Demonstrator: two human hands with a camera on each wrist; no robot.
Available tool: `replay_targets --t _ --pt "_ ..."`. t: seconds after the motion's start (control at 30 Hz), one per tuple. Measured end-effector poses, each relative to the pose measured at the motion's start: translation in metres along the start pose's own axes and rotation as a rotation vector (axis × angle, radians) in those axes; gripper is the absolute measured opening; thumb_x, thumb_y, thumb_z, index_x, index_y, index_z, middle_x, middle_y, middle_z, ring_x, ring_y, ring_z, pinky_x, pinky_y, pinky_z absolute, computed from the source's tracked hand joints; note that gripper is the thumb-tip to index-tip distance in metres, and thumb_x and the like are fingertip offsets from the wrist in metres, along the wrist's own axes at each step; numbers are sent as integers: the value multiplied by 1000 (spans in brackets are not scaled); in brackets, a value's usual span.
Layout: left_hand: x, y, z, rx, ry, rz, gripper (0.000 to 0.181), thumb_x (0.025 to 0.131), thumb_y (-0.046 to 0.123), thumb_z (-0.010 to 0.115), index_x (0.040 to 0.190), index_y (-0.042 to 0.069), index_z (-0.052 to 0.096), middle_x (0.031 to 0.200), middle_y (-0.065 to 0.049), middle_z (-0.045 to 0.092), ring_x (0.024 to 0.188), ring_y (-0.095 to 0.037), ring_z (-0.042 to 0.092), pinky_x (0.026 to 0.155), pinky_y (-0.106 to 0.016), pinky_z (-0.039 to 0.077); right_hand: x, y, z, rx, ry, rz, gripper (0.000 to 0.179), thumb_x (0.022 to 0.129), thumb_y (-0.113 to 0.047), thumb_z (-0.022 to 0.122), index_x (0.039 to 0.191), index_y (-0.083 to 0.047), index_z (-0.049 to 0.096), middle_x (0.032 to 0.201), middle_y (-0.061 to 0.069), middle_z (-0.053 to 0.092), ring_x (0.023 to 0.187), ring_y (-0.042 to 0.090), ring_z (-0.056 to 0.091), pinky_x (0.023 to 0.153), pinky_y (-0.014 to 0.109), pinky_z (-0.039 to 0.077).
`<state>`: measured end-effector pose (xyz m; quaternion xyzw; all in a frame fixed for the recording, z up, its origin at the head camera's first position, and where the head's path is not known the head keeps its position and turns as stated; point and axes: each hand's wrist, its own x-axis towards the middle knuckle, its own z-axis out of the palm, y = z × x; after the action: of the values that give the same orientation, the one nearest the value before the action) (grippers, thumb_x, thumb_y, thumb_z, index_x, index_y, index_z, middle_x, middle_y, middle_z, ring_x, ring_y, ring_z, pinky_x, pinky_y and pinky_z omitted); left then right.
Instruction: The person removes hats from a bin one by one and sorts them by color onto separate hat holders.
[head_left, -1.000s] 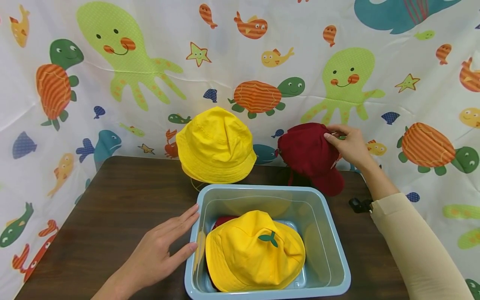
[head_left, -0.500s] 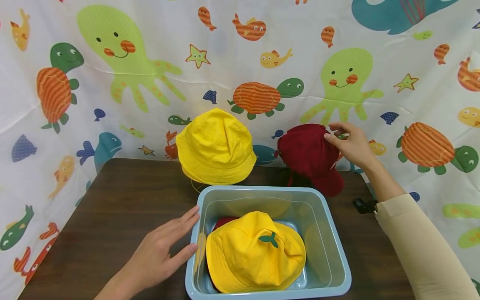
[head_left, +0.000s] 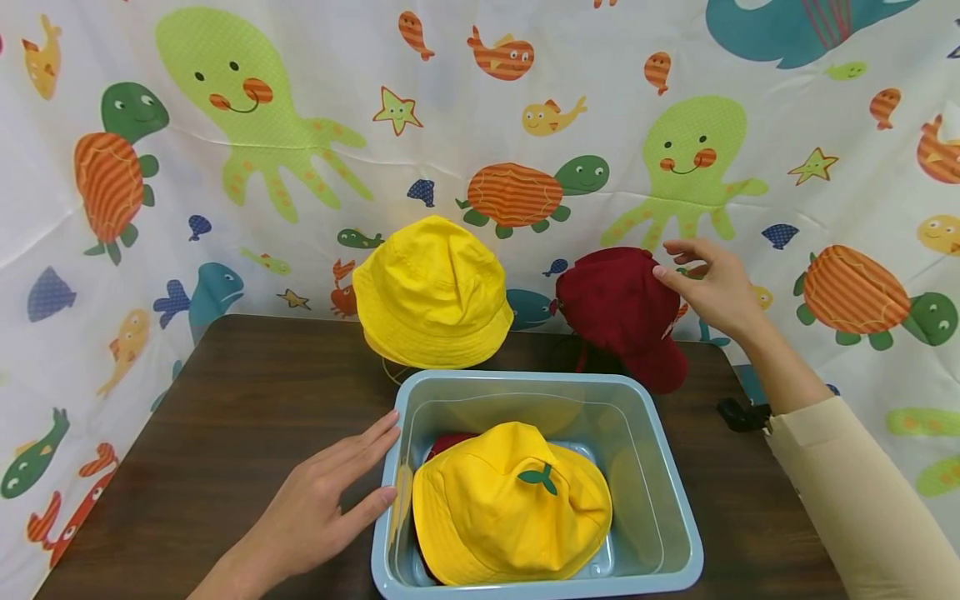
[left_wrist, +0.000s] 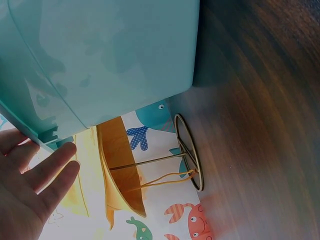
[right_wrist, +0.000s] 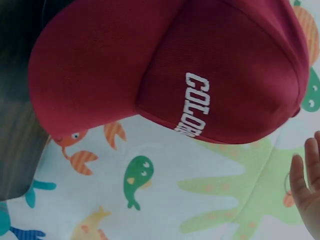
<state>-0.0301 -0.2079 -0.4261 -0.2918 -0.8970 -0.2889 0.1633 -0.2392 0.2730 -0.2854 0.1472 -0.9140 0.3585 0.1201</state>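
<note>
A dark red baseball cap [head_left: 618, 296] with white lettering sits raised at the back right of the table. My right hand [head_left: 712, 287] hovers just right of its crown, fingers loosely bent and holding nothing; the right wrist view shows a gap between fingers and cap. My left hand [head_left: 318, 500] rests its straight fingertips against the left rim of a light blue plastic tub [head_left: 517, 377]. Inside the tub lies a yellow hat [head_left: 495, 508] with a green sprout patch, partly covering something dark red [head_left: 447, 442].
A yellow bucket hat [head_left: 435, 292] hangs on a wire stand [left_wrist: 186, 155] behind the tub's left corner. The dark wooden table [head_left: 247, 400] backs onto a white curtain [head_left: 300, 50] printed with sea animals.
My right fingers have come off the red cap, and the hand has drawn slightly to the right. The cap, the tub and my left hand stay in place.
</note>
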Motion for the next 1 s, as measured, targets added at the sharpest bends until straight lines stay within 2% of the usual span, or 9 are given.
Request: replay_targets --t 0.2,0.47,0.63,0.73,1.0 --pt "0 -1 0 9 1 0 72 89 20 82 155 12 53 163 1 46 139 -15 55 115 -13 29 -6 -9 -2 5 -5 -17 50 100 -27 73 142 -2 61 139 18 61 120 30 56 100 49 46" --pt "1 1 0 7 13 11 72 90 20 82 155 13 53 162 1 46 137 -15 56 114 -13 30 -15 -19 -3 12 -21 -59 50 97 -23 77 141 -6 63 138 15 63 121 31 57 97 47 47" --pt "1 1 -1 12 29 22 72 90 20 82 155 14 53 161 1 48 135 -15 58 113 -12 31 -23 -26 -3 14 -51 -84 53 95 -20 79 143 -5 61 141 19 61 122 40 56 95 57 47" --pt "1 1 -1 13 13 10 72 90 21 81 156 14 52 163 1 46 137 -15 56 114 -14 32 -28 -29 -1 10 -71 -123 56 94 -18 79 145 -4 59 144 20 59 123 45 54 94 60 47" --pt "-1 -2 0 19 -4 -2 72 90 20 81 156 13 52 163 1 45 139 -15 54 114 -16 33 -38 -38 5 -2 -107 -220 59 90 -12 82 145 -3 60 151 14 57 138 36 49 107 65 42"
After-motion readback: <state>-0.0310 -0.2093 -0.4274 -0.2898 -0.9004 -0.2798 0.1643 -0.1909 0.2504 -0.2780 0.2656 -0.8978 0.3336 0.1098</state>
